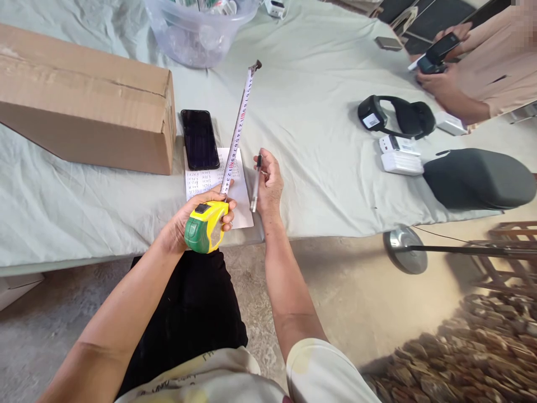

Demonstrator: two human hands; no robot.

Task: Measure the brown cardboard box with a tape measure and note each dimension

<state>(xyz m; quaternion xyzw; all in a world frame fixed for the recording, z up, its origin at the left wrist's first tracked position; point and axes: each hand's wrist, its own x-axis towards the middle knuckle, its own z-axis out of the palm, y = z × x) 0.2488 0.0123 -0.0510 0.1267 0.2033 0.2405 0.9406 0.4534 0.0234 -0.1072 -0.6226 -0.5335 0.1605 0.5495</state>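
Observation:
A yellow and green tape measure (pixel 206 228) is held in my left hand (pixel 181 219), its fingers wrapped round the case. The white blade stands out of it, slanting up and to the right over the table, with the metal hook at its far end. My right hand (pixel 270 182) grips a pen (pixel 255 187) with a clear barrel and a black part at its upper end. Between and below the hands lies a sheet of paper (pixel 241 210) with rows of handwritten figures. A black phone (pixel 200 139) rests partly over the paper's top left corner.
On the cloth-covered table (pixel 319 168) are a cardboard box (pixel 84 101), a clear plastic tub (pixel 197 39), a black headset (pixel 396 116), white boxes (pixel 400 155) and a dark case (pixel 478 178). Across the table, a person's hands (pixel 440 78) hold a black device. A metal stand base (pixel 405 250) is on the floor.

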